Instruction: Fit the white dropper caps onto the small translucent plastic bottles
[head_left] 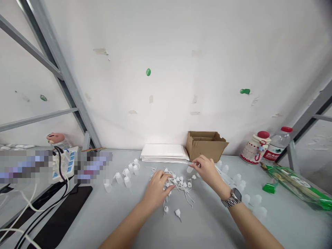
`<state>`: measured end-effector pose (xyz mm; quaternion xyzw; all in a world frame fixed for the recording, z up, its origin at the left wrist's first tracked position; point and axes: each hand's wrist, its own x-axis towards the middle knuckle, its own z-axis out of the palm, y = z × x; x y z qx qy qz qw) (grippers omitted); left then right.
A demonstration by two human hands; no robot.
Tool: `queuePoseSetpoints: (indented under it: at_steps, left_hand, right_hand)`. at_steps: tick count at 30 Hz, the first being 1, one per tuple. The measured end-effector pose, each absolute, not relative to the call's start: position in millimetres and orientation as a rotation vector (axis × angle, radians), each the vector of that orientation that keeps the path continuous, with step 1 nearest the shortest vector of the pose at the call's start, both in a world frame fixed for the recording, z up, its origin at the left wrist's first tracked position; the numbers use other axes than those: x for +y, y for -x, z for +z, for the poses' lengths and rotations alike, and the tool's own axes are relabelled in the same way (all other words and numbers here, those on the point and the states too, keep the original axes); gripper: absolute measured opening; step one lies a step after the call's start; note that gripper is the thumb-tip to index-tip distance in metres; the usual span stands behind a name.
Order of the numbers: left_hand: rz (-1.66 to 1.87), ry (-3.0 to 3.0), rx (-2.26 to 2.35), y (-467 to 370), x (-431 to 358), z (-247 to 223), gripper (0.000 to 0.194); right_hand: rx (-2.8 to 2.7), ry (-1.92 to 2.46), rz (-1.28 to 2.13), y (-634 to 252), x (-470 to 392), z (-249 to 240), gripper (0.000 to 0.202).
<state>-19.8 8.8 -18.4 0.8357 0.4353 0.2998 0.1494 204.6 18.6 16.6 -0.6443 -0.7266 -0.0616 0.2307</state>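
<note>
A loose pile of small white caps with cords (178, 181) lies in the middle of the grey table. My left hand (157, 186) reaches over the pile's left side, thumb and forefinger apart, with no object visible between them. Just right of the pile, my right hand (206, 169) pinches a small translucent white bottle (190, 169) between thumb and fingers. Two single caps, one of them a white cap (177, 212), lie nearer to me. Several small bottles with white caps (127, 181) stand to the left. Beside my right forearm are several translucent bottles (241, 185).
Against the wall are a stack of white envelopes (164, 152) and an open cardboard box (206, 148). A decorated jar (255, 148), a red-capped bottle (276, 147) and a green package (298, 185) are on the right. Cables and a power strip (66, 164) occupy the left.
</note>
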Motion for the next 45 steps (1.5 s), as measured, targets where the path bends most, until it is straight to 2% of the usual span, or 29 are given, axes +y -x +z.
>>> queuePoseSetpoints:
  at_steps: [4,11,16,21,25,27,31,34,36,41,45]
  left_hand:
    - [0.880,-2.546,1.110,8,3,-24,0.027]
    - [0.938,-2.406,1.193,-13,8,-28,0.020]
    - [0.958,-2.239,1.140,-20,7,-30,0.008]
    - [1.133,-1.707,1.061,-13,12,-25,0.015]
    - [1.186,-1.126,1.008,-6,19,-20,0.032]
    - [1.197,-1.028,0.998,-4,19,-17,0.037]
    - [1.209,-1.015,0.988,-7,12,-15,0.037]
    - [1.250,-1.052,0.989,-8,8,-15,0.035]
    - [1.290,-1.059,1.005,-7,8,-15,0.034]
    - [1.358,-0.996,1.047,-1,11,-14,0.032]
    - [1.356,-1.075,1.045,-3,6,-14,0.028]
  right_hand:
    - [-2.090,1.546,0.138,-202,-4,17,0.018]
    - [-2.166,1.665,0.027,-207,-9,5,0.011]
    - [-2.088,1.768,0.086,-197,-9,-4,0.009]
    - [-2.129,1.731,0.155,-192,-12,-12,0.013]
    - [-2.036,1.614,0.147,-187,-13,-11,0.011]
    - [-1.883,1.539,0.319,-180,-15,-6,0.018]
    - [-1.513,1.196,1.114,-156,-23,0,0.032]
    - [-1.407,1.055,1.328,-140,-28,-5,0.032]
    - [-1.402,1.060,1.256,-135,-29,-9,0.032]
    - [-1.470,1.185,0.750,-136,-34,-13,0.028]
    - [-1.609,1.275,0.627,-132,-41,-15,0.023]
